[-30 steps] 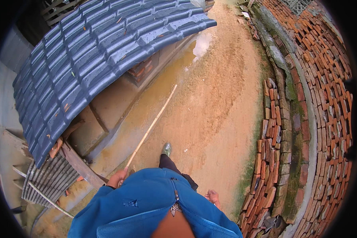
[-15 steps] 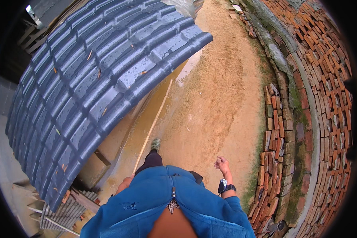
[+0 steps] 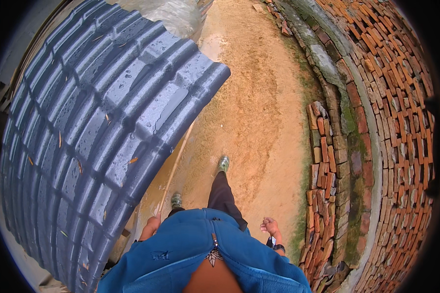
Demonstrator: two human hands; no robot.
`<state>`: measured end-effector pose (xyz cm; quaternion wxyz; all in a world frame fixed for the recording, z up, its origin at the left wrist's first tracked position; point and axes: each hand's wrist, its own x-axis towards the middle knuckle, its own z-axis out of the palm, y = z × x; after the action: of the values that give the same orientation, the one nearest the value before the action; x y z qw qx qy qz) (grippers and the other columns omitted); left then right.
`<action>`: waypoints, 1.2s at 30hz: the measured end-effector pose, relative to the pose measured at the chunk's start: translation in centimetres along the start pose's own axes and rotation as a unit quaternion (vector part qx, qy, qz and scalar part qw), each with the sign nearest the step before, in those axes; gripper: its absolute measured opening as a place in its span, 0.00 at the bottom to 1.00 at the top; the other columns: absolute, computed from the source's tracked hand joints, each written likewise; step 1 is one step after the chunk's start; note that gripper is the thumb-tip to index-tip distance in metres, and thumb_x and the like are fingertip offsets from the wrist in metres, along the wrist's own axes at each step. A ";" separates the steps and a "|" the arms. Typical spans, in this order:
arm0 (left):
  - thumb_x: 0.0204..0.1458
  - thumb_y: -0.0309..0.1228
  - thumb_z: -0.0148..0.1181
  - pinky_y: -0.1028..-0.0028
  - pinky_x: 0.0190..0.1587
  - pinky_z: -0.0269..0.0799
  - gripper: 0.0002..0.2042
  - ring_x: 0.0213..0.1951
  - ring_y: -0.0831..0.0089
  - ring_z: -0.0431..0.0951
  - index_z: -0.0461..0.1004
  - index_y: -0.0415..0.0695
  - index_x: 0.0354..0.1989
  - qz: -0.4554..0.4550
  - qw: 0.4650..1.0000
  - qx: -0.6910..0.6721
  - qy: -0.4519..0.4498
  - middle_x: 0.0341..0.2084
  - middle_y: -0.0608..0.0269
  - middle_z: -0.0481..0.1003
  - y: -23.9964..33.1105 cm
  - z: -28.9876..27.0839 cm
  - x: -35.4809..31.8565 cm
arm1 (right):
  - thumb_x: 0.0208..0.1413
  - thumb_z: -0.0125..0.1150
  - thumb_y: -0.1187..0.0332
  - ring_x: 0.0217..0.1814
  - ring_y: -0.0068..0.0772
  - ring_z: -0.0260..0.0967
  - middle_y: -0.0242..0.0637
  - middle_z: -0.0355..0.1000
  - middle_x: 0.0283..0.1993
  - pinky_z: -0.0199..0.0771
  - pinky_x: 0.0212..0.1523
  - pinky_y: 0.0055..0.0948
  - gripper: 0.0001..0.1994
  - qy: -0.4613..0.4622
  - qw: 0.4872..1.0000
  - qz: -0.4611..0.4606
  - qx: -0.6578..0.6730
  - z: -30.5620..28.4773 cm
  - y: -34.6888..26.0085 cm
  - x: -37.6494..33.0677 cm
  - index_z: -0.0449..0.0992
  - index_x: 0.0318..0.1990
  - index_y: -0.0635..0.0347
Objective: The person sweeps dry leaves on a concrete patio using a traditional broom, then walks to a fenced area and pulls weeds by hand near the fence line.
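Note:
My left hand (image 3: pixel 151 227) is low at my left side, closed round the lower end of a long thin bamboo pole (image 3: pixel 173 168). The pole slants forward along the ground, and its far end disappears beneath the edge of a dark blue-grey ribbed roof sheet (image 3: pixel 146 122). At my right side hangs my right hand (image 3: pixel 269 226), fingers loosely curled, with nothing visible in it. A dark band (image 3: pixel 278 248) circles that wrist. Below me, one shoe (image 3: pixel 223 163) is forward of the other (image 3: pixel 176 199).
The wet roof sheet, dotted with drops and leaves, fills the left side. A brown dirt path (image 3: pixel 249 112) runs ahead. Stacked bricks (image 3: pixel 321 161) and a mossy kerb line its right, beside a brick wall (image 3: pixel 406 146). Clear plastic sheeting (image 3: pixel 171 17) lies at the far left.
I have stepped forward along the path, and my right foot now shows ahead. The roof sheet reaches nearer on the left and covers more of the pole. My right hand has swung back.

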<state>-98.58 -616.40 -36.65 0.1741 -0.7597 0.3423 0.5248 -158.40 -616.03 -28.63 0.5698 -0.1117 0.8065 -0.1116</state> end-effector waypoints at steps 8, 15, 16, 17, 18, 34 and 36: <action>0.54 0.60 0.33 0.62 0.54 0.62 0.38 0.51 0.47 0.69 0.74 0.33 0.43 -0.032 0.999 -0.021 -0.014 0.43 0.36 0.71 16.5 -1.5 2.2 | 0.57 0.50 0.69 0.20 0.30 0.69 0.38 0.71 0.26 0.71 0.19 0.30 0.12 -0.004 1.000 0.004 0.011 -11.1 -16.6 11.4 0.68 0.48 0.59; 0.53 0.59 0.41 0.62 0.49 0.67 0.34 0.47 0.49 0.72 0.74 0.35 0.42 0.036 0.990 -0.136 0.010 0.42 0.39 0.73 22.6 1.3 8.6 | 0.56 0.50 0.69 0.22 0.27 0.70 0.37 0.72 0.26 0.71 0.22 0.24 0.17 -0.018 0.973 -0.229 -0.028 -15.8 -45.7 21.8 0.65 0.53 0.63; 0.53 0.59 0.41 0.62 0.49 0.67 0.34 0.47 0.49 0.72 0.74 0.35 0.42 0.023 0.991 -0.130 0.012 0.42 0.39 0.73 24.0 1.3 8.6 | 0.56 0.50 0.69 0.22 0.27 0.69 0.37 0.72 0.27 0.71 0.23 0.23 0.18 -0.022 0.965 -0.257 -0.049 -15.5 -49.6 22.7 0.65 0.54 0.63; 0.53 0.59 0.41 0.62 0.49 0.67 0.33 0.47 0.49 0.72 0.74 0.35 0.41 0.009 0.992 -0.128 0.014 0.41 0.39 0.73 25.7 1.0 8.4 | 0.56 0.50 0.69 0.23 0.26 0.69 0.37 0.71 0.27 0.71 0.23 0.23 0.18 -0.039 0.960 -0.275 -0.049 -15.0 -53.4 23.6 0.64 0.55 0.63; 0.53 0.59 0.41 0.62 0.49 0.67 0.33 0.47 0.49 0.72 0.74 0.35 0.41 -0.003 0.992 -0.126 0.015 0.41 0.39 0.73 27.9 0.5 8.0 | 0.56 0.50 0.70 0.23 0.26 0.69 0.36 0.71 0.28 0.71 0.24 0.23 0.19 -0.055 0.953 -0.292 -0.049 -14.4 -56.9 24.4 0.64 0.55 0.63; 0.53 0.59 0.40 0.61 0.47 0.67 0.33 0.45 0.48 0.73 0.73 0.35 0.39 -0.059 0.980 -0.186 0.044 0.38 0.40 0.73 65.8 -16.3 12.2 | 0.59 0.49 0.67 0.27 0.30 0.72 0.38 0.73 0.32 0.75 0.27 0.30 0.19 -0.022 0.983 -0.032 -0.179 -23.0 -84.7 32.4 0.63 0.57 0.60; 0.53 0.59 0.40 0.60 0.46 0.67 0.33 0.44 0.48 0.73 0.73 0.35 0.38 -0.057 0.979 -0.190 0.055 0.38 0.40 0.73 68.7 -18.4 13.1 | 0.59 0.49 0.67 0.26 0.29 0.71 0.38 0.72 0.32 0.74 0.26 0.31 0.18 0.006 0.978 -0.057 -0.199 -23.7 -88.4 34.5 0.64 0.56 0.60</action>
<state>-131.56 -680.73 -34.95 0.0373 -0.8248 0.2015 0.5270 -187.30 -709.36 -24.60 0.5244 -0.2679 0.8080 0.0186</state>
